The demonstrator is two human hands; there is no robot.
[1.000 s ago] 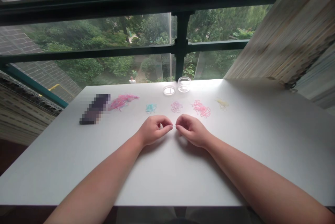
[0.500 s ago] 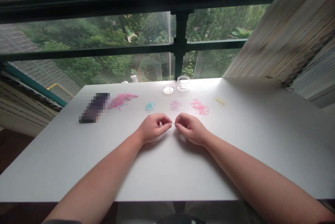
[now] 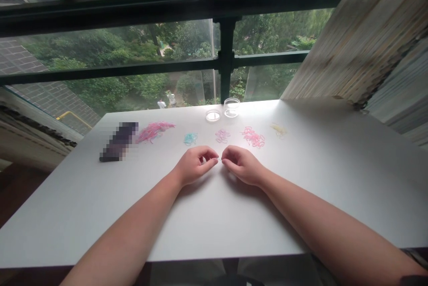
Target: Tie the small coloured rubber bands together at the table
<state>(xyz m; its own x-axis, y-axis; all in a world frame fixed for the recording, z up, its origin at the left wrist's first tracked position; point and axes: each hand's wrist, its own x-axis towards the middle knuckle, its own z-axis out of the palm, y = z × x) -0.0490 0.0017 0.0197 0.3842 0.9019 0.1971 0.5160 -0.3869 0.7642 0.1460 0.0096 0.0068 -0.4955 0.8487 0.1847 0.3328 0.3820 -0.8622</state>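
Because the pale strand (image 3: 220, 159) is so slight, the left hand (image 3: 195, 164) and right hand (image 3: 243, 165) apparently pinch it from either side, fingertips nearly meeting above the white table (image 3: 200, 228). Farther off, turquoise bands (image 3: 190, 138), lilac bands (image 3: 222, 135) and pink bands (image 3: 253, 138) lie apart, likely keeping colours unmixed. Compared with half a second ago, the grip looks unchanged; everything sits slightly farther left in view.
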